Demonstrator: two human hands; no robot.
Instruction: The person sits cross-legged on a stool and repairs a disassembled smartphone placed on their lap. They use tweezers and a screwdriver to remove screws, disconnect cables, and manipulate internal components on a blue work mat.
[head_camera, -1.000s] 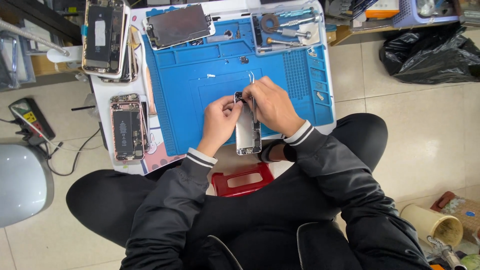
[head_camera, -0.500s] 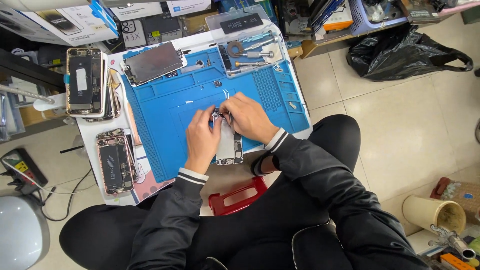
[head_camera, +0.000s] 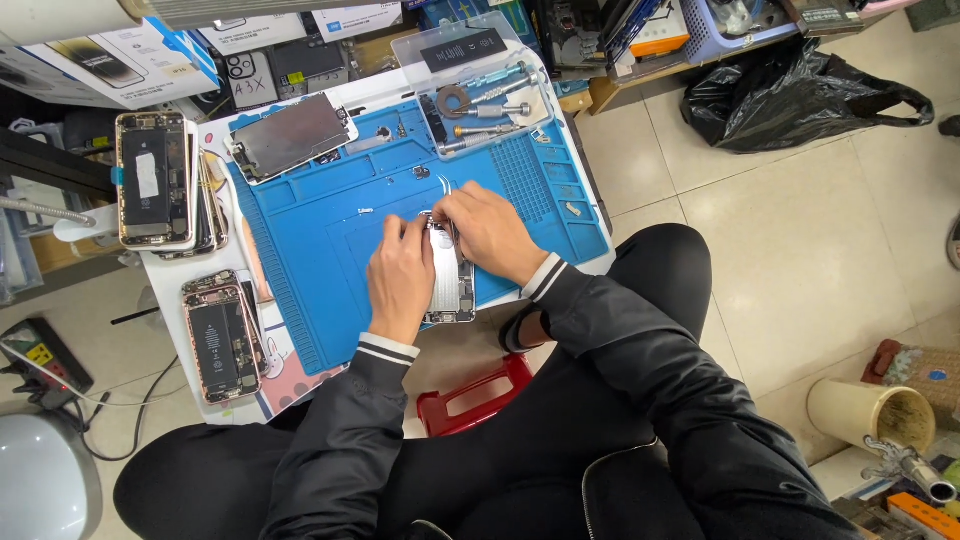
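Opened phone (head_camera: 449, 283) lies on the blue mat (head_camera: 330, 240), near its front edge. My left hand (head_camera: 400, 280) clamps its side; my right hand (head_camera: 490, 232) pinches tweezers (head_camera: 444, 187) at its top. 1 slip here and I could gouge a connector.

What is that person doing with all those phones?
A person sits at a blue work mat with an opened phone on it. The left hand steadies the phone, while the right hand pokes into its top end with thin tweezers. More opened phones lie to the side.
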